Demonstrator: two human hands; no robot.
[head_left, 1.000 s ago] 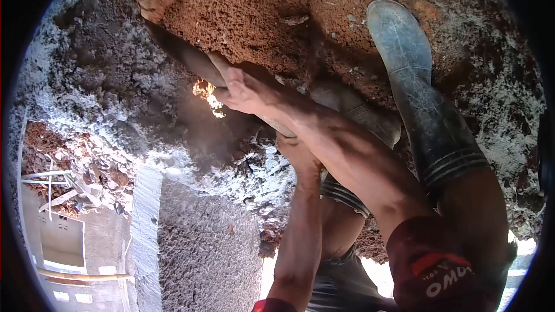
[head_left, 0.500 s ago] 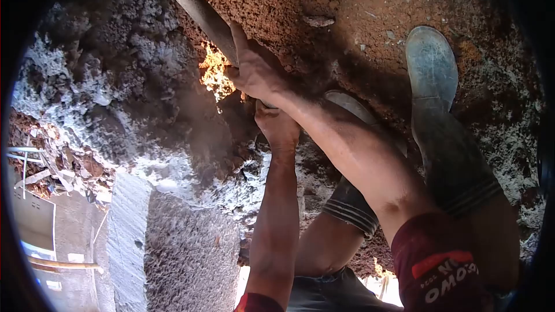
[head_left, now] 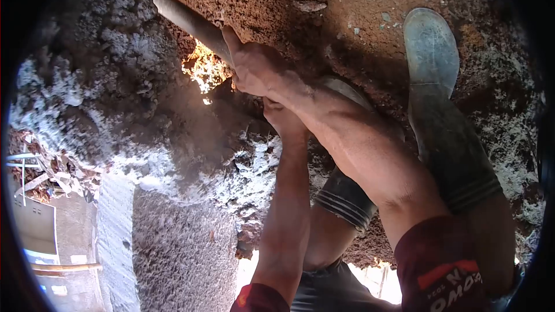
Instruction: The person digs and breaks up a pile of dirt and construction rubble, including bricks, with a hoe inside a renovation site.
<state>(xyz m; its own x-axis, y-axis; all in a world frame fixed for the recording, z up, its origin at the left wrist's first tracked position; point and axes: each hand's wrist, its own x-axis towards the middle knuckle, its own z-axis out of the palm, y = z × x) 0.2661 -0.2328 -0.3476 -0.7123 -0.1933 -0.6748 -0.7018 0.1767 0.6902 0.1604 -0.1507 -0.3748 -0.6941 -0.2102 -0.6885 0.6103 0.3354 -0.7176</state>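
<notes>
A thick greyish-brown pole [head_left: 188, 20] slants from the upper left down to my hands, over the soil. My right hand [head_left: 260, 69] is closed round its near part, with one finger stretched along it. Just below and behind, my left hand [head_left: 284, 117] is closed at the pole's lower end, partly covered by my right wrist. My right forearm crosses over the left one. The far end of the pole lies against dark, crumbly earth. Whether a tool head is fixed to it cannot be made out.
Reddish-brown soil [head_left: 370, 0] with small stones spreads ahead. A bright sunlit patch [head_left: 205, 66] lies beside the pole. My boots [head_left: 430, 46] stand on the right. A rough concrete block [head_left: 185, 248] rises at lower left, with rubble [head_left: 63, 176] and a building beyond.
The pole has swung to a flatter slant, its far end shifting left and slightly down in view. My right hand's fingers have closed more round it. The left hand has moved slightly right.
</notes>
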